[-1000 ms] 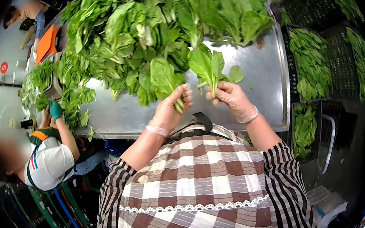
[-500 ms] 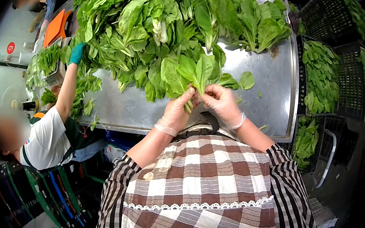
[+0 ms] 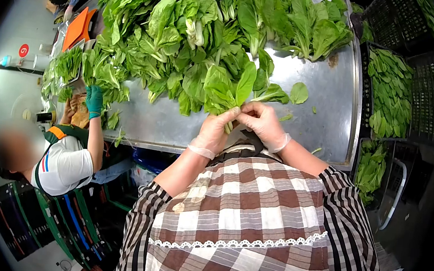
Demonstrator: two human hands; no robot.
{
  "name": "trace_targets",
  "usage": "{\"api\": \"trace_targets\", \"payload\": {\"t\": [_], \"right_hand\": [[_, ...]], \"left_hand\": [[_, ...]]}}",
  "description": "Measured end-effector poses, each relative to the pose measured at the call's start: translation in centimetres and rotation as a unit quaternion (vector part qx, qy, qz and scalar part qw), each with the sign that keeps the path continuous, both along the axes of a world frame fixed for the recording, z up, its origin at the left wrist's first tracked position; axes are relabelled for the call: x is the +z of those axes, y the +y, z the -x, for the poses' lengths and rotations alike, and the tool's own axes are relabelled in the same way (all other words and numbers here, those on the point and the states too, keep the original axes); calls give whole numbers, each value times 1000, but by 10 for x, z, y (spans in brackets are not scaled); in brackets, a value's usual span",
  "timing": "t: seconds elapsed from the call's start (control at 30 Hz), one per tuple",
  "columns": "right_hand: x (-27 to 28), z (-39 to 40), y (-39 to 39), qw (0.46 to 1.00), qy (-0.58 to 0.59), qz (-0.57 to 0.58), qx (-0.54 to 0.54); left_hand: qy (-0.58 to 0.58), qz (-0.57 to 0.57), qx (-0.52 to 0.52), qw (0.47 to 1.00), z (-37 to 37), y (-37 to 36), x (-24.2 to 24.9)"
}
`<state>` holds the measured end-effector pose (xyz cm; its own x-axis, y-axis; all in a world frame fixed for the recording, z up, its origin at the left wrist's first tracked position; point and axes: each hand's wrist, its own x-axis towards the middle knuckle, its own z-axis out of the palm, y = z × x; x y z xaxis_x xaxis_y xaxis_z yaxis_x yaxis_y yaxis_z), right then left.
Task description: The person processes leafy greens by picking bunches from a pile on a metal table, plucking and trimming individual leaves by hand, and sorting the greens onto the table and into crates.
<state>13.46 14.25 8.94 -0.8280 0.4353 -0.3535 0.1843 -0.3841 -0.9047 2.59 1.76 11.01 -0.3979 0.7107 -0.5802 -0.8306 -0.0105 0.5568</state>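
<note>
Both hands meet at the near edge of the steel bench, each in a thin clear glove. The left hand is closed around the stems of a small bunch of leafy greens, gripping it from below so the leaves fan upward and away. The right hand is curled just beside it, fingers pinched on the same stems, the two hands touching or nearly so. The bunch sits at the front of a large heap of greens that covers most of the bench top. A single loose leaf lies on bare metal just right of the bunch.

To the right of the bench stand black crates packed with more greens. On the left a co-worker in a white shirt stands at the bench, one hand in a green glove resting among leaves near the edge, beside a tray of greens. An orange board lies further along that side, and another person is at the far left corner
</note>
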Motion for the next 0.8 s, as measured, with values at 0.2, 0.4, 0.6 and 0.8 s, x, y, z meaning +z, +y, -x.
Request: {"api": "trace_targets", "payload": {"t": [0.2,0.4,0.6,0.8], "right_hand": [[2,0,-2,998,-27,53,-19],[8,-1,-7,999,-24,25,-24],[26,1,-5,999,-33,41,-15],[40,4,-11,996,-72,-12,51]], "left_hand": [[-1,17,10,1000,4,-5,-8],[10,-40,-14,999,9,-7,-7],[-22,-82,-27,996,6,-6,-2],[-5,-50,-28,998,7,-20,-5]]}}
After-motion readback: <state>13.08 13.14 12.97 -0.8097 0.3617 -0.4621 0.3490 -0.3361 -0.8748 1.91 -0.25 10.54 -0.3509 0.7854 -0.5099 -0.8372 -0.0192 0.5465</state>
